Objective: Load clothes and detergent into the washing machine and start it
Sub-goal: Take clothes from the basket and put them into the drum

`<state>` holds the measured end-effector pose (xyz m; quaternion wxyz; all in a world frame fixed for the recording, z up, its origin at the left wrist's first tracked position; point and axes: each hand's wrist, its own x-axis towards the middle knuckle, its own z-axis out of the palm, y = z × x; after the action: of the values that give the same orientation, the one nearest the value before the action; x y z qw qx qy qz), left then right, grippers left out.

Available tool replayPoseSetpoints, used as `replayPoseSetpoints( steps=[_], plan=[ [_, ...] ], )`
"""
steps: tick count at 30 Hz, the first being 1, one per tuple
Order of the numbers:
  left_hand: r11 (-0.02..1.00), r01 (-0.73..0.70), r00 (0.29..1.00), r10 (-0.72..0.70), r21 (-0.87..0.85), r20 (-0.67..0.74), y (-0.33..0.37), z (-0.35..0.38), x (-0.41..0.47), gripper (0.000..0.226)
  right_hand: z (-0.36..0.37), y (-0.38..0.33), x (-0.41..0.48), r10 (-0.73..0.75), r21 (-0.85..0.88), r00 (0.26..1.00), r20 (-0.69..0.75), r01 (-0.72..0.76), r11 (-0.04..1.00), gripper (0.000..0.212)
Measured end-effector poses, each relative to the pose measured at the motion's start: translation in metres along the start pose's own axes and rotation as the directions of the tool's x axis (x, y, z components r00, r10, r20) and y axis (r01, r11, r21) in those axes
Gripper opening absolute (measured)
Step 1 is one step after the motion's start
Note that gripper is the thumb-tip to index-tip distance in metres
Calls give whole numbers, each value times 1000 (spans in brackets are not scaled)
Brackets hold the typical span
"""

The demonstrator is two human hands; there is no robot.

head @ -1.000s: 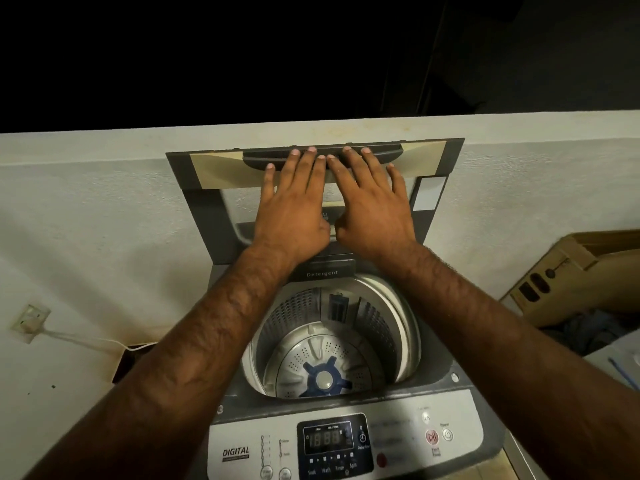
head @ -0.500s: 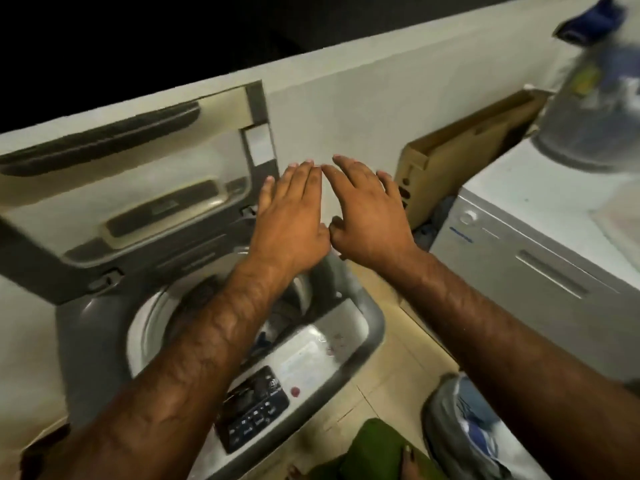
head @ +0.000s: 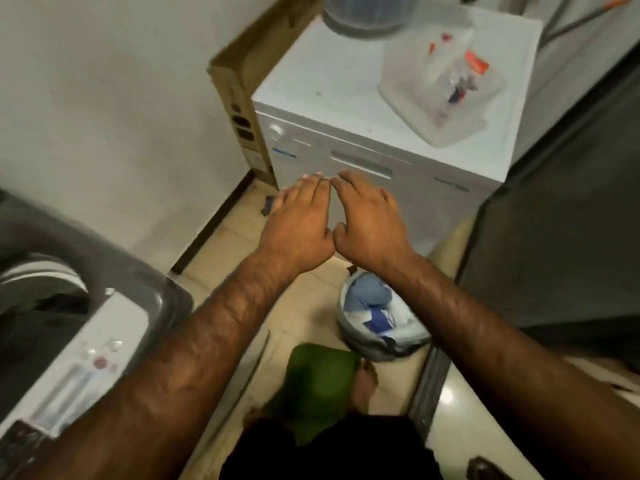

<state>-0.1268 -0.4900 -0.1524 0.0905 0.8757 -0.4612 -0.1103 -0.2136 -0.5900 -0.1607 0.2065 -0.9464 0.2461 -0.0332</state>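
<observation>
My left hand [head: 300, 226] and my right hand [head: 370, 223] hover side by side, palms down, fingers stretched out, holding nothing. They are in front of a white appliance [head: 349, 109]. Below them on the tiled floor sits a white bag of clothes [head: 377, 320] with blue fabric showing. The grey top-load washing machine [head: 104, 306] is at the left edge, its drum opening dark and blurred. A green garment [head: 318, 382] lies at my feet.
A clear plastic container [head: 440, 95] and a round tub [head: 363, 12] stand on the white appliance. A cardboard box [head: 239, 98] leans between it and the wall. A dark panel [head: 561, 237] rises at the right.
The view has swung right, away from the washing machine's raised lid. Both hands left the lid and now hang over the floor near the clothes bag.
</observation>
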Motion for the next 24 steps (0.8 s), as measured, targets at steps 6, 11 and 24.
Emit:
replayPoseSetpoints(
  steps=[6, 11, 24],
  plan=[
    [987, -69, 953, 109, -147, 283, 67, 101, 38, 74, 39, 118, -41, 254, 105, 955, 152, -271, 957, 76],
    [967, -15, 827, 155, -254, 540, 84, 189, 61, 53, 104, 197, -74, 466, 141, 815, 345, -536, 832, 63],
    [884, 430, 572, -107, -186, 813, 12, 507, 126, 61, 368, 345, -70, 610, 253, 533, 587, -836, 486, 53]
  ],
)
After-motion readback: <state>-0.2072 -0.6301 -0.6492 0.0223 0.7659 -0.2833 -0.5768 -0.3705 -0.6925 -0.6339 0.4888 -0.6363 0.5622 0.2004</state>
